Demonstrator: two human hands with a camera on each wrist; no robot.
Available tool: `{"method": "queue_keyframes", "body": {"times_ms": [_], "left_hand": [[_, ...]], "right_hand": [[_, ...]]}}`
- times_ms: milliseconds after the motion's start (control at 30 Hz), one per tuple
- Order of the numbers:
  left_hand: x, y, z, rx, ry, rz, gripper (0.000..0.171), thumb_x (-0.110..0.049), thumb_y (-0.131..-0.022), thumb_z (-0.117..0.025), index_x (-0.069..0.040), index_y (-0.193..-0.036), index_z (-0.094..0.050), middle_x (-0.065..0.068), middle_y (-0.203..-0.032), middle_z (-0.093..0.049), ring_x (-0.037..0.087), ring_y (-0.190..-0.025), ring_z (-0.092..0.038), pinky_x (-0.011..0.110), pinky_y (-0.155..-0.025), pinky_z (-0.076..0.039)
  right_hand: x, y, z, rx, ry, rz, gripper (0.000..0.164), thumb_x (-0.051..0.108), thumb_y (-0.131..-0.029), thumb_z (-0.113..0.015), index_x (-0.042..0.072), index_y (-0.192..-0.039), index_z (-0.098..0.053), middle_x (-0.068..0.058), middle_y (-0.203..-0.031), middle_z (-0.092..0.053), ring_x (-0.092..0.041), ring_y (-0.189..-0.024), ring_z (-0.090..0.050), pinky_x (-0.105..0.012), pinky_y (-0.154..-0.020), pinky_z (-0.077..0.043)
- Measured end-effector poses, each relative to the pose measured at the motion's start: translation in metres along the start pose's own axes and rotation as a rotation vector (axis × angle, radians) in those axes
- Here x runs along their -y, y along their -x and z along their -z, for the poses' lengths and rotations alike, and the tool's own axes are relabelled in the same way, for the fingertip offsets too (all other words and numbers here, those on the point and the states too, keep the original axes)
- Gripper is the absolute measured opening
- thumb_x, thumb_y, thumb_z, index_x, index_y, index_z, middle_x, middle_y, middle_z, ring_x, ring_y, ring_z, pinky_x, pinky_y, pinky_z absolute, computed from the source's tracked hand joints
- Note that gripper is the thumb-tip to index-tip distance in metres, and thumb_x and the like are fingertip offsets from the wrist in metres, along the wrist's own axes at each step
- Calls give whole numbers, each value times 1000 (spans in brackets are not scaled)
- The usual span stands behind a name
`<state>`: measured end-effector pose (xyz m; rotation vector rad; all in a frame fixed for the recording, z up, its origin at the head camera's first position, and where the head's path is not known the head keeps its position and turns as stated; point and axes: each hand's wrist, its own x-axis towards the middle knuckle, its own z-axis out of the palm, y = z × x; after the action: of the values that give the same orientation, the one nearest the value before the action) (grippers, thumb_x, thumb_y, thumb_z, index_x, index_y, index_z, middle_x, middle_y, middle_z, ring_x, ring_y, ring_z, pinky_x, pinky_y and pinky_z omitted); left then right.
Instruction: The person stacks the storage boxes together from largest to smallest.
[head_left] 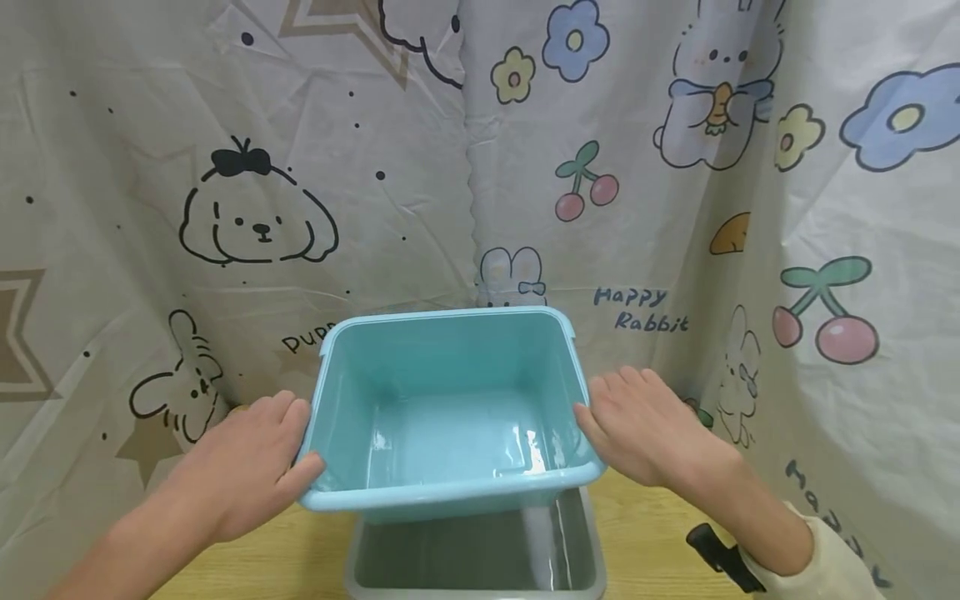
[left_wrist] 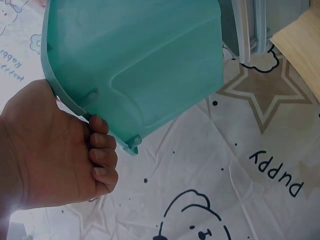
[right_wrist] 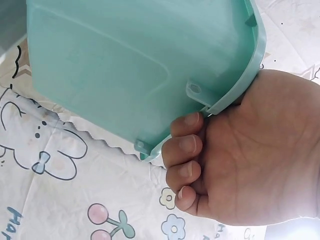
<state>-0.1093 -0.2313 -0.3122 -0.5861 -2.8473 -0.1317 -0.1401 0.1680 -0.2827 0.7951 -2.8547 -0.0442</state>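
Note:
A light blue plastic bin (head_left: 457, 433), its inside bare, is held up by both hands and tilted with its mouth toward the head camera. My left hand (head_left: 251, 467) grips its left rim, the thumb over the near corner; in the left wrist view the curled fingers (left_wrist: 103, 155) hook under that rim. At the right rim, my right hand (head_left: 637, 425) has the same hold, its fingers (right_wrist: 187, 145) bent beneath the edge in the right wrist view. Below the blue bin stands a grey bin (head_left: 472, 593), partly hidden by it.
Under the grey bin lies a wooden tabletop (head_left: 652, 533). White cloth (head_left: 420, 217) printed with rabbits, puppies, flowers and cherries hangs behind and along both sides. A black strap (head_left: 723, 557) shows near the right sleeve (head_left: 810, 558).

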Motion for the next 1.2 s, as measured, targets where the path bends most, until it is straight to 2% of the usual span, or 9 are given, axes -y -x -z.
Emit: {"method": "queue_keyframes", "body": {"times_ms": [133, 400, 633, 800, 1200], "left_hand": [[-4, -1, -5, 19, 19, -2, 12, -22, -86, -55, -15, -85, -46, -4, -77, -35, 12, -67, -34, 29, -58, -33], [-10, -1, -14, 48, 30, -1, 16, -24, -86, -56, -18, -81, -42, -5, -76, -35, 10, -67, -34, 28, -58, -32], [-13, -1, -21, 73, 35, -6, 17, -25, -87, -57, -18, -82, -42, -5, -77, -35, 11, -67, -33, 28, -59, -31], [-15, -2, -22, 82, 31, -5, 17, -26, -87, -58, -18, -83, -43, -4, -78, -36, 11, -68, -34, 28, -57, -31], [-20, 0, -24, 88, 50, -35, 16, -26, -87, -59, -20, -83, -45, -7, -77, -36, 8, -66, -33, 26, -57, -31]], "right_hand": [[-3, 7, -4, 47, -36, -18, 28, 29, -103, -44, 16, -79, -45, 2, -71, -39, -18, -70, -39, -35, -68, -35], [-8, 14, -16, 73, -85, -10, 29, 29, -104, -43, 19, -77, -45, 4, -70, -39, -16, -69, -39, -35, -68, -35], [-9, 19, -25, 140, -123, -42, 26, 30, -105, -42, 19, -82, -49, 5, -72, -41, -18, -79, -46, -43, -79, -41], [-10, 24, -28, 142, -113, -45, 26, 30, -105, -43, 18, -83, -48, 5, -72, -40, -17, -76, -42, -40, -74, -38], [-11, 33, -31, 183, -134, -60, 24, 30, -105, -44, 18, -85, -50, 4, -73, -41, -17, -75, -41, -40, -75, -38]]}}
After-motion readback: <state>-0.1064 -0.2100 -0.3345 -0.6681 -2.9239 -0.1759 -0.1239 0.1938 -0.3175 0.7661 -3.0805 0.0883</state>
